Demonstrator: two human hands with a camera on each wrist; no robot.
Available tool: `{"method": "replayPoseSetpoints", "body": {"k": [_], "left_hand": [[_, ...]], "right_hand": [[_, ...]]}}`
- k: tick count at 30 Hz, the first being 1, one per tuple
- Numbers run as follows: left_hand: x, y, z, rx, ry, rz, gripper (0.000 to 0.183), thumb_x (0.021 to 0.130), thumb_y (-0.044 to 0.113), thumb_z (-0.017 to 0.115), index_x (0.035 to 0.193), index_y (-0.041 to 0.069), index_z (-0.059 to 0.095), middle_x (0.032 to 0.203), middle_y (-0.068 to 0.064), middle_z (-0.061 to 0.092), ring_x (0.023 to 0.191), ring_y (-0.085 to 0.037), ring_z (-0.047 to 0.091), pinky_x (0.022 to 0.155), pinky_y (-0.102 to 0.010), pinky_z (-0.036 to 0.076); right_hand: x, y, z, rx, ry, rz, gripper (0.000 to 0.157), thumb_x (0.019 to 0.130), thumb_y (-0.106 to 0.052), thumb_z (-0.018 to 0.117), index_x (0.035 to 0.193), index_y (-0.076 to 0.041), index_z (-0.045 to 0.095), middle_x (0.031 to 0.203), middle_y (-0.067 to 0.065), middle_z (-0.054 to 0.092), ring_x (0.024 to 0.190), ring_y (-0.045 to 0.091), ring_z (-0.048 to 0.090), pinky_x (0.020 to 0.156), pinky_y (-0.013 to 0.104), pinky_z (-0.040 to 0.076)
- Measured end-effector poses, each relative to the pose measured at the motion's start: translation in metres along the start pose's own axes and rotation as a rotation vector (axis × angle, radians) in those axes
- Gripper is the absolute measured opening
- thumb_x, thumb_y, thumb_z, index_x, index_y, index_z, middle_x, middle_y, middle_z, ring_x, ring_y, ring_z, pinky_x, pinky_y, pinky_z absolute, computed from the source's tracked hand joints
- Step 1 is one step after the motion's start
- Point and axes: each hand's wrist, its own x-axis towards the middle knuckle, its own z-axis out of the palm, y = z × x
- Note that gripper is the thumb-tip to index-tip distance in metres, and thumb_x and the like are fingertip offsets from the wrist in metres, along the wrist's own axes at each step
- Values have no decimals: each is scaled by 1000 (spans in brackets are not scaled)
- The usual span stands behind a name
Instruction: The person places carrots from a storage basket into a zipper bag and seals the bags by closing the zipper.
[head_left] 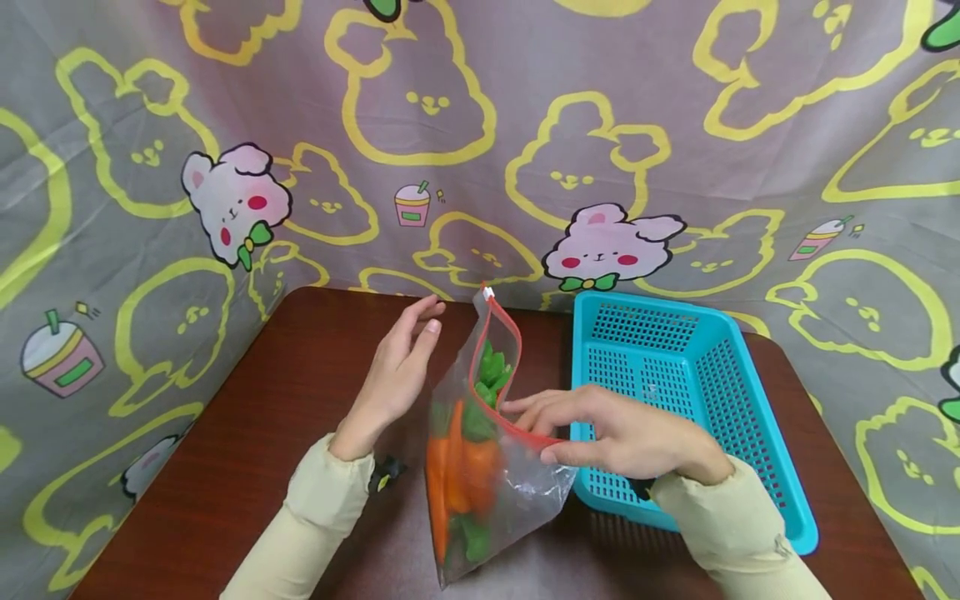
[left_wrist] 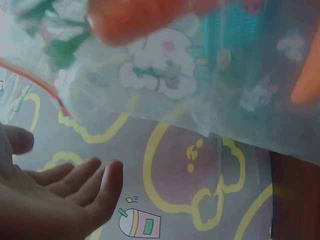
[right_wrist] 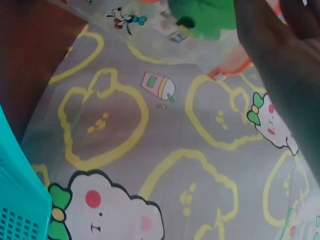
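A clear zip bag with a red zip edge stands upright on the table, its mouth gaping. Orange carrots and green vegetables show through the plastic and at the opening. A small white slider sits at the far end of the zip. My right hand pinches the near right part of the red edge between thumb and fingers. To the left of the bag, my left hand is held up with nothing in it, fingers loosely extended. The left wrist view shows that hand apart from the bag.
A turquoise plastic basket with slotted walls stands on the right, partly behind my right forearm. The brown table ends at a grey cloth printed with cartoon animals. A small dark object shows beside the left cuff.
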Motion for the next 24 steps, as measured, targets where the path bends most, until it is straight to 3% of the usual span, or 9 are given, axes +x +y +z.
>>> {"method": "replayPoseSetpoints", "body": {"k": [5,8,13,18,21,24], "left_hand": [[3,-3,0,-128,-96,-22,40,103,20,42,141,6,43,136,-13,56,128,-29,52,104,-46,44],[3,-3,0,-197,-113,-51,34,102,17,45,132,3,52,124,-17,62,115,-26,59,98,-47,48],[2,-6,-5,-207,-46,-92,21,99,18,53,107,1,63,98,-13,65,89,-10,59,86,-31,50],[1,-11,-13,-179,58,-104,19,98,18,54,96,1,63,81,-7,62,76,-15,55,71,-25,44],[0,-14,-19,-187,126,-108,18,98,15,54,95,0,62,75,-1,57,71,-14,54,66,-24,43],[-1,-17,-25,-200,174,-121,17,98,13,53,94,-1,60,72,3,55,68,-10,55,65,-23,44]], "right_hand": [[4,1,2,100,-112,-67,14,96,-14,58,103,-17,69,117,-5,69,140,20,40,105,33,44],[5,2,3,134,-150,-97,16,95,-11,59,106,-16,69,111,-4,71,140,21,41,103,34,46],[3,5,-4,197,-134,-65,20,94,-4,58,107,-13,70,117,2,69,137,21,43,99,35,50],[-2,8,-17,171,-43,46,19,95,-7,58,108,-15,70,124,2,66,128,18,52,92,34,53],[-2,11,-26,83,21,124,19,97,-13,57,110,-17,69,113,1,68,107,15,61,82,31,55],[-2,15,-35,-17,91,230,15,97,-19,57,106,-19,69,90,0,65,79,16,59,67,28,52]]}}
